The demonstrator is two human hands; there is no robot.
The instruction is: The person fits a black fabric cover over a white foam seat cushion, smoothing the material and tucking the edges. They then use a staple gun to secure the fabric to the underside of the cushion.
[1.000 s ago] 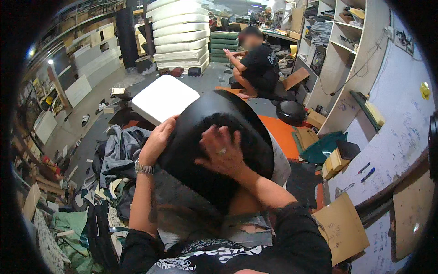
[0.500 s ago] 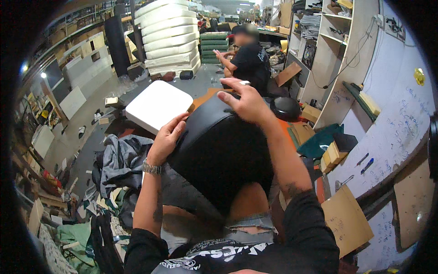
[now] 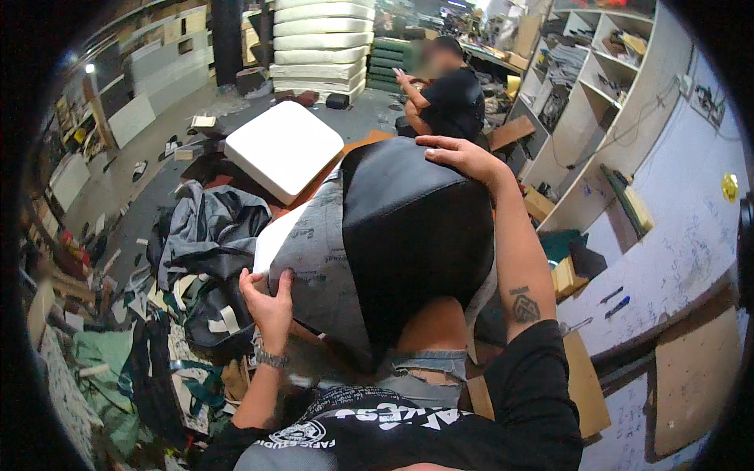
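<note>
On my lap rests a black leather-like cushion cover (image 3: 416, 228) with a grey fabric underside turned outward on its left. White foam (image 3: 271, 243) shows at the left edge of that grey fabric. There, my left hand (image 3: 269, 306) has its thumb on the grey fabric and its fingers at the edge, partly hidden. My right hand (image 3: 467, 161) lies over the cover's upper right corner, fingers stretched along the black surface. Just beyond the cover is a separate white rounded foam pad (image 3: 287, 145).
Grey and black fabric (image 3: 208, 228) and several scraps lie heaped at my left. A person (image 3: 448, 94) in black sits ahead, near stacked white foam pads (image 3: 322, 47). Shelving (image 3: 597, 86) stands at the right, beside a white board (image 3: 667, 235) with a blue cutter (image 3: 618, 306).
The cover has turned, bringing its grey underside and white foam into sight on the left. My left hand has moved down to that edge; my right hand has settled on the cover.
</note>
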